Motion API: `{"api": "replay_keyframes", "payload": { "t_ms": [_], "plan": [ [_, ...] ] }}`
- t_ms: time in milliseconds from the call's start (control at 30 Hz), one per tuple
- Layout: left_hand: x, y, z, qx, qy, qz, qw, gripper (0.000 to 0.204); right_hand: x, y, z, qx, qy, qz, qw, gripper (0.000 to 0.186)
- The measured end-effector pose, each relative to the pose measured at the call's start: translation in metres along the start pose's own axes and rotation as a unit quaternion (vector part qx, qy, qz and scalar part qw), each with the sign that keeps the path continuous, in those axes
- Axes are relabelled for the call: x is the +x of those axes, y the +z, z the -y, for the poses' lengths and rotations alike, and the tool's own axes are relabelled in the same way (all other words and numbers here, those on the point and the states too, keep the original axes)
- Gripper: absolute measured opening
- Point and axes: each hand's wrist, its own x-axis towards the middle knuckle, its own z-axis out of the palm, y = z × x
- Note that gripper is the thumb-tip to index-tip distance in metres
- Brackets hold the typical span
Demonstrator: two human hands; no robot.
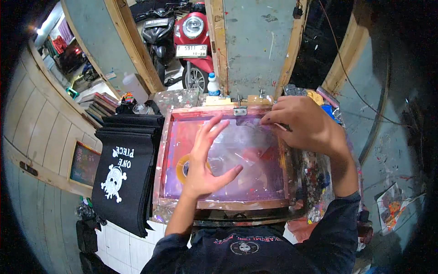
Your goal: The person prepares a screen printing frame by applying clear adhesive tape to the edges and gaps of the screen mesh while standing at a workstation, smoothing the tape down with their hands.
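Note:
A screen-printing frame [223, 204] with purple and red stained mesh lies flat in front of me. My left hand [200, 171] hovers over its left half, fingers and thumb spread, gripping nothing. Partly hidden behind that hand, a roll of clear yellowish tape [183, 176] rests on the mesh. At the frame's far right corner my right hand [303, 119] is closed, thumb and fingertips pinched together low over the mesh. Whatever is in that pinch is too small or see-through to name. A metal hinge clamp [240, 111] holds the frame's far edge.
Black printed fabric pieces [130, 146] hang in a stack left of the frame. Behind stand a white bottle with a blue cap [213, 86] and a translucent jug [135, 87]. Rags [315, 97] lie at the far right. Motorbikes [194, 41] are parked beyond the doorway.

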Motion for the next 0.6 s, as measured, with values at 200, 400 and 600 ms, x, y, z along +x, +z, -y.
{"api": "replay_keyframes", "payload": {
  "t_ms": [200, 400, 600],
  "plan": [
    [0.014, -0.036, 0.024, -0.318, 0.0, 0.111, 0.942, 0.083, -0.005, -0.01, 0.0, -0.044, 0.028, 0.002, 0.999, 0.016],
    [-0.001, -0.054, 0.038, -0.283, -0.045, 0.028, 0.958, 0.061, -0.012, -0.012, -0.002, -0.045, 0.048, -0.017, 0.998, 0.016],
    [0.039, -0.005, 0.001, -0.028, -0.039, 0.137, 0.989, 0.058, -0.009, -0.011, 0.0, -0.046, 0.032, -0.02, 0.998, 0.014]
  ]
}}
